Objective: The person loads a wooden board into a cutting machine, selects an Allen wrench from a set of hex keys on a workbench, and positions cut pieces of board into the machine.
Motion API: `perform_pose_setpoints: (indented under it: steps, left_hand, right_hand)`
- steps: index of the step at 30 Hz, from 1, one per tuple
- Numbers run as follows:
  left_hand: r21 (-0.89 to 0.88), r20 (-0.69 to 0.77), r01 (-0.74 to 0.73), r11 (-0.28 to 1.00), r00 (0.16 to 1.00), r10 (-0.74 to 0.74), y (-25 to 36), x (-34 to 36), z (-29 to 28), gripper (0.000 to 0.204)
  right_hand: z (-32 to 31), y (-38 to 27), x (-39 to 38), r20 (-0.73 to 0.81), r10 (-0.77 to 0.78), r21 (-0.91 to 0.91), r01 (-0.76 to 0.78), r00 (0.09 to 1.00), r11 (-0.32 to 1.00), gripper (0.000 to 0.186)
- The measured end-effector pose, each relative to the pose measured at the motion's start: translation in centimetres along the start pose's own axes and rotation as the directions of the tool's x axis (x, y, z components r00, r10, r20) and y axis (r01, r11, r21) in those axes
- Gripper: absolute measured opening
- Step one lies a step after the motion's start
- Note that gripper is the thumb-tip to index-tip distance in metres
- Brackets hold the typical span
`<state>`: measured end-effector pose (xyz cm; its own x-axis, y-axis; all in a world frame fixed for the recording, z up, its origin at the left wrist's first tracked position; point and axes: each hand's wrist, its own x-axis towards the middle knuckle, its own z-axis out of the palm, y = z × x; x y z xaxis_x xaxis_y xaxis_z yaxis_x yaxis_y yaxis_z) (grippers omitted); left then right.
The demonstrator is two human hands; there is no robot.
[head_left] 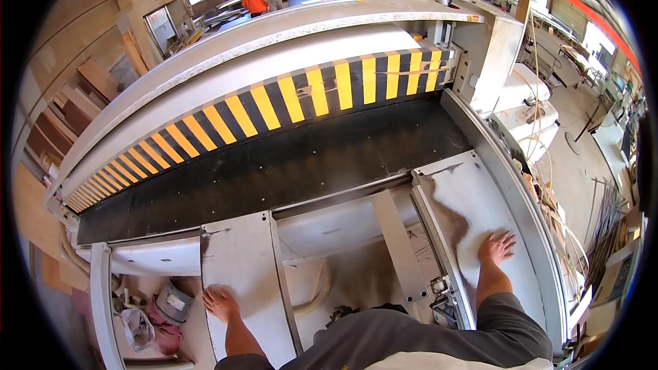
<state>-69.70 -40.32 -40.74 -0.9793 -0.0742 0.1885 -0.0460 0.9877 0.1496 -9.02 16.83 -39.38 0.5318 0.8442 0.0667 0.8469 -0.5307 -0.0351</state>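
My left hand [221, 303] rests with fingers apart on a pale flat support plate [241, 250], near its left edge. Farther right, my right hand [496, 248] lies spread on a wider worn plate [473, 195] with a dark curved stain. Neither hand holds anything. Beyond both plates runs the long black bed [274, 168] of a large machine. Above the bed, a guard bar [315, 92] with black and yellow stripes spans the machine's width.
Openings lie between the plates, crossed by a narrow metal strip [399, 247]. Below the left opening stand a grey bucket [173, 301] and a plastic bag [138, 329]. Hanging cables [538, 96] run along the right side. People, one in an orange shirt [255, 0], are far behind the machine.
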Motion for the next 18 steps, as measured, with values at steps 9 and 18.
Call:
perform_pose_setpoints:
  steps: [9, 18]
  left_hand:
    - [-0.003, 0.005, 0.003, 1.0, 1.0, -0.003, -0.1, -0.1, 0.1, 0.058]
    - [-0.006, -0.013, 0.005, 1.0, 1.0, -0.005, -0.3, -0.1, 0.1, 0.057]
  right_hand:
    - [-0.5, 0.0, 0.0, 0.026, -0.019, 0.013, 0.019, 0.999, 1.0, 0.072]
    - [-1.6, -0.4, -0.8, 0.034, -0.027, 0.01, 0.026, 0.999, 1.0, 0.07]
